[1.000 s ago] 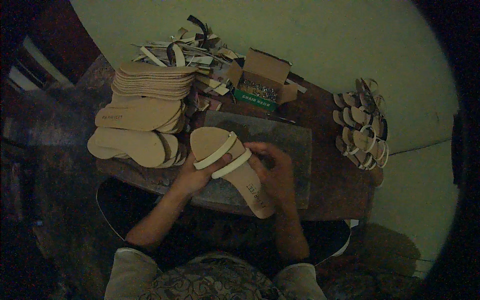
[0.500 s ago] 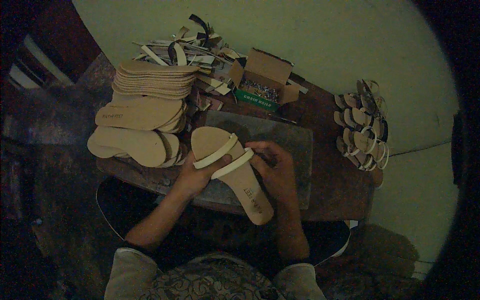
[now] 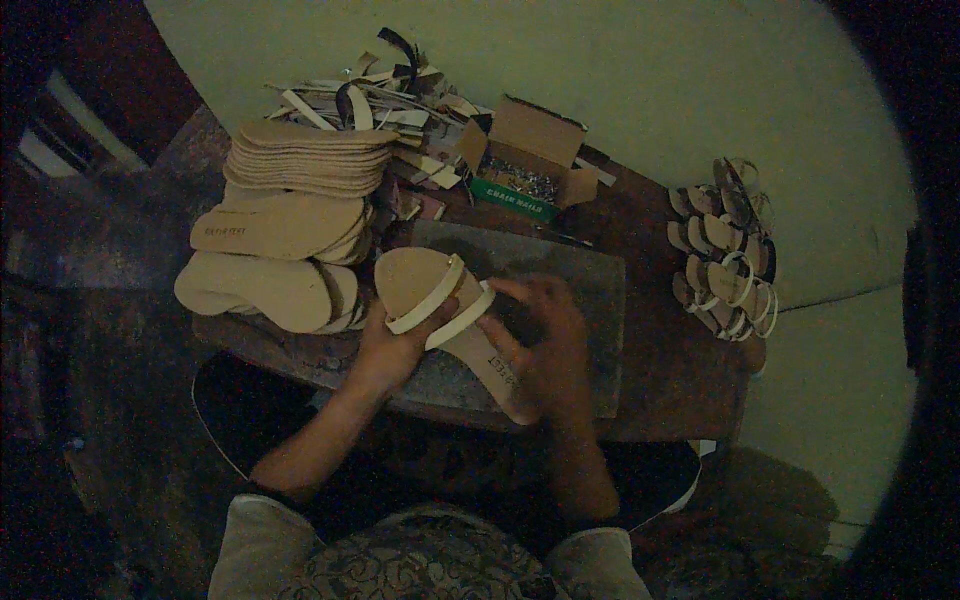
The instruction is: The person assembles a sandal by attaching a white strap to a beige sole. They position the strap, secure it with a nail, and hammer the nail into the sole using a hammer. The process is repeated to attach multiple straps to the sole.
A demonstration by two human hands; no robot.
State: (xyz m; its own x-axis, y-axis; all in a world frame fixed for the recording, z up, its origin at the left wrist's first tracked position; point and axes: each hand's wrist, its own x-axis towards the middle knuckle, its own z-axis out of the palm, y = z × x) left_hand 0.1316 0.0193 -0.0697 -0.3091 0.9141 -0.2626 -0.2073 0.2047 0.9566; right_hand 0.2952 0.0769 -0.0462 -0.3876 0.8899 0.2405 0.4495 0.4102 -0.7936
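Note:
A tan sandal (image 3: pixel 410 272) with two cream straps, a front strap (image 3: pixel 427 298) and a rear strap (image 3: pixel 460 316), is held above the work board. My left hand (image 3: pixel 392 350) grips it from the left edge, its thumb reaching under the straps. Its toe end points up and left, the heel down and right. On the right side my right hand (image 3: pixel 548 325) is closed around the sandal's edge, with fingertips at the end of the rear strap. The right fingers are a little blurred, and this hand covers part of the heel side.
Stacked tan insoles (image 3: pixel 290 225) stand at the left. Behind them lies a heap of strap offcuts (image 3: pixel 395 105). An open cardboard box (image 3: pixel 515 200) of small nails sits at the back. Strapped sandals (image 3: pixel 725 250) are piled at the right. A grey board (image 3: pixel 590 300) lies on the brown table (image 3: pixel 680 390).
The sandal has shifted slightly up and left, its heel drawn up from the table's near edge. My right hand has come further over the heel side, still by the rear strap.

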